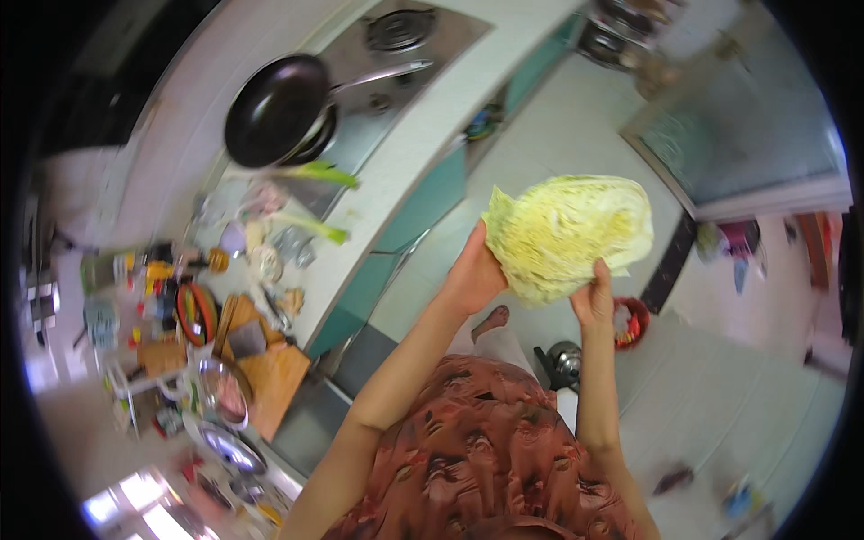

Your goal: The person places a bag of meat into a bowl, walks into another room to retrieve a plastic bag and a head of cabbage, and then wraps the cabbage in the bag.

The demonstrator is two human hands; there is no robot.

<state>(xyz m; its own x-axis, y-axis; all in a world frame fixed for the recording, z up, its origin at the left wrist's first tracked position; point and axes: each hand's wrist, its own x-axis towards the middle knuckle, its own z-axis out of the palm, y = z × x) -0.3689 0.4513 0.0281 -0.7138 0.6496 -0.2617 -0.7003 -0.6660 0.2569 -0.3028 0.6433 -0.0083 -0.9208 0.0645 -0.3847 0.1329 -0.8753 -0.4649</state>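
Observation:
Between both hands, out over the floor, is a cut napa cabbage [574, 233] with its pale yellow, layered cut face towards me. My left hand [476, 273] supports its leafy left end. My right hand [595, 293] grips the lower right edge, thumb on the cut face. The cabbage's underside and some fingers are hidden. On the counter to the left lie green onion stalks [324, 174] beside clear plastic bags [293, 244]. A wooden cutting board [273, 385] lies further down, with a cleaver blade [247, 339] near it.
A dark wok [277, 108] sits on the gas stove [405, 74]. A metal bowl of meat [229, 398] and a lid [233, 447] are at the lower left. A kettle [564, 361] and a red basin [631, 324] stand on the floor. A glass door [742, 135] is at the upper right.

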